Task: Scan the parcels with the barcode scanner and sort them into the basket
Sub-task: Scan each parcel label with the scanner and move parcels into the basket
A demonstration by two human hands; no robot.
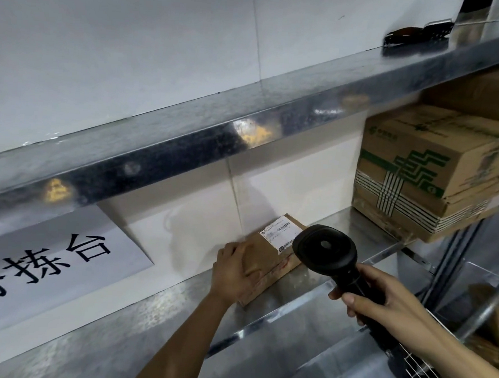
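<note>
A small brown cardboard parcel (pixel 270 257) with a white shipping label lies on the metal shelf (pixel 279 301) against the white wall. My left hand (pixel 233 272) grips its near left end, thumb on top. My right hand (pixel 381 299) holds a black barcode scanner (pixel 330 252) by the handle, its head hovering just right of the parcel's label and covering that corner. A wire basket (pixel 424 374) shows only partly at the bottom right.
Stacked cardboard boxes with green printing (pixel 427 170) stand on the same shelf at the right. An upper metal shelf (pixel 186 144) runs overhead. A white sign with black characters (pixel 48 264) is fixed at the left. Brown boxes (pixel 494 326) sit low at the right.
</note>
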